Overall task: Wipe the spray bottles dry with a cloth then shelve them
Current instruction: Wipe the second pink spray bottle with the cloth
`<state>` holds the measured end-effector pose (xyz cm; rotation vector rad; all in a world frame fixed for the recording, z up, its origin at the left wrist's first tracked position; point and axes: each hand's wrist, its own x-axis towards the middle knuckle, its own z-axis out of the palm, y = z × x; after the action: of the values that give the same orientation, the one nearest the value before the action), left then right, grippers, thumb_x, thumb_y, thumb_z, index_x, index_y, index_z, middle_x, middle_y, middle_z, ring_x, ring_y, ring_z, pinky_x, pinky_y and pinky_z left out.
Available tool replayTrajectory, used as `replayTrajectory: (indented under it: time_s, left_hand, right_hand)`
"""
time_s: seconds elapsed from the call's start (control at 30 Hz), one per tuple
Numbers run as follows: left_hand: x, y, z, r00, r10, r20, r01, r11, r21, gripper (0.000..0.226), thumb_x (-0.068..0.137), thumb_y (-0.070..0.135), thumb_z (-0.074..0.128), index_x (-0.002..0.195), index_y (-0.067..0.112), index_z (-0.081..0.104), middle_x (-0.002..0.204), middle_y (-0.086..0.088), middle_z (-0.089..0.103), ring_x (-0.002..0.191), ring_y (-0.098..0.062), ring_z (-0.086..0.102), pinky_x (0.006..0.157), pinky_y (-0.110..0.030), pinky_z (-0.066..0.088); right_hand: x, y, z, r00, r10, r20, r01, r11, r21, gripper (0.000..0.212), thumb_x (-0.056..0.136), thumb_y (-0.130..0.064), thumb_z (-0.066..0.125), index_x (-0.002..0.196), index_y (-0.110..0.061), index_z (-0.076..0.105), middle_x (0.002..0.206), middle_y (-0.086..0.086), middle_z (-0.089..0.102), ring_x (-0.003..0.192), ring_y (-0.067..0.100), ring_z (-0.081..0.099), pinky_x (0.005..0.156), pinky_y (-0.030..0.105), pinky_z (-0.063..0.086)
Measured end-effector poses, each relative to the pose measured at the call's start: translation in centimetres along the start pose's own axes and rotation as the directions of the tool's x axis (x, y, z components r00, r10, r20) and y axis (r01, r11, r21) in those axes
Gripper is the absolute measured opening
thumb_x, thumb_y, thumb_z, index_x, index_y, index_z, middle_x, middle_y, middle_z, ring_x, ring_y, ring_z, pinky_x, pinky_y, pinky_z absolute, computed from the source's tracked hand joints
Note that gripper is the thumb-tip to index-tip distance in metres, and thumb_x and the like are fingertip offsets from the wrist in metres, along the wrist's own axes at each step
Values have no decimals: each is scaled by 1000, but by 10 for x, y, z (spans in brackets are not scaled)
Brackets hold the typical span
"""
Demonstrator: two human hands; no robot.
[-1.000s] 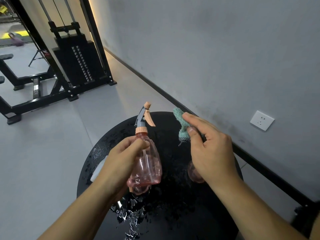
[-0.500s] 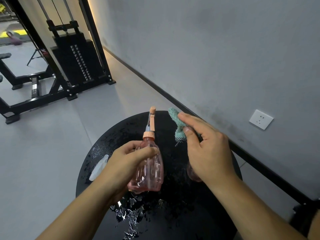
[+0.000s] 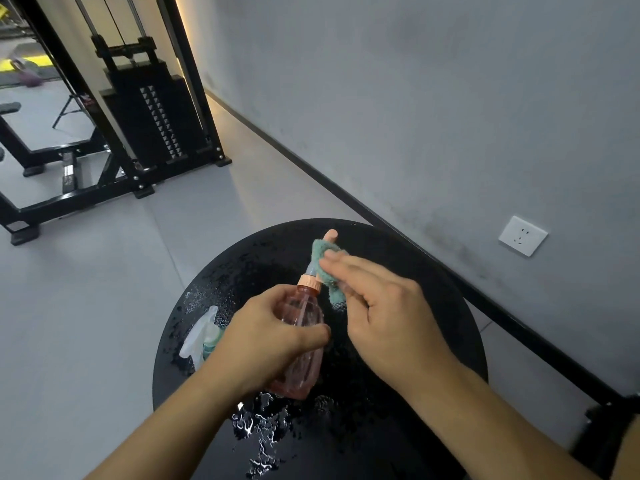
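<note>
My left hand (image 3: 266, 336) grips a pink see-through spray bottle (image 3: 300, 341) by its body, tilted, above a round black table (image 3: 443, 306). The bottle has an orange collar and a grey-orange spray head. My right hand (image 3: 384, 313) holds a teal cloth (image 3: 323, 268) wrapped over the spray head, so only the orange nozzle tip shows above the cloth. A second spray bottle (image 3: 202, 336), whitish with a pale green part, lies on the table to the left, partly hidden behind my left wrist.
Water drops and small puddles (image 3: 263, 427) cover the table top. A grey wall with a white socket (image 3: 522, 235) runs along the right. A black weight-stack machine (image 3: 152, 109) and a bench frame stand on the grey floor at the back left.
My right hand has brought the cloth left onto the bottle's spray head, which it now covers. The left hand has turned and tilted the bottle.
</note>
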<state>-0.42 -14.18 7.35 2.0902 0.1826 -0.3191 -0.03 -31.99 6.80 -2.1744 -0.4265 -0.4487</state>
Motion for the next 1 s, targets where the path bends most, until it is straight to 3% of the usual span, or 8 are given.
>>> replayTrajectory:
  time_s: [0.1,0.23,0.4,0.57,0.73,1.0]
  left_hand:
    - [2,-4,-3,1000,-13,-9,14,1000,25,56,52,49,80,106,42,71,90,14,79,77,-11,77,83,-45,65]
    - [1,-3,-3,999,-19,29,17,998,54,52,55,47,81,106,45,71,92,15,79,77,-9,77,82,-43,65]
    - [1,-5,-4,999,-33,0,33,999,14,44,61,39,86,104,39,74,89,13,80,78,-10,77,85,-45,64]
    - [0,-3,0,999,-42,34,41,999,17,44,55,43,82,99,40,75,87,8,80,78,-14,78,85,-48,64]
    - [2,-6,-1,998,-53,22,53,999,-5,46,59,40,85,104,38,75,89,11,80,79,-12,79,86,-47,64]
    - [5,-8,2,999,-51,9,51,999,7,51,54,44,83,105,38,75,90,12,80,80,-11,78,87,-45,64]
  right_hand:
    - [-2,-1,1,997,-44,69,46,999,-26,52,91,6,58,135,-21,63,140,-10,59,133,-5,46,110,22,42]
    - [2,5,1,999,6,38,-4,999,-46,53,91,7,57,136,-22,62,141,-11,58,134,-5,45,110,25,42]
    - [-3,-4,5,997,-16,71,17,1000,-13,51,91,6,58,134,-21,64,139,-11,60,132,-8,45,110,14,37]
    - [2,4,3,998,39,42,-38,999,-21,54,92,6,55,136,-23,63,141,-13,57,133,-9,43,110,20,41]
    - [-3,-2,4,997,34,66,-35,999,16,49,93,6,56,132,-22,66,138,-12,61,131,-10,45,109,14,38]
    - [-2,0,4,997,57,60,-59,998,37,47,94,5,55,131,-23,67,137,-12,61,130,-9,47,107,18,43]
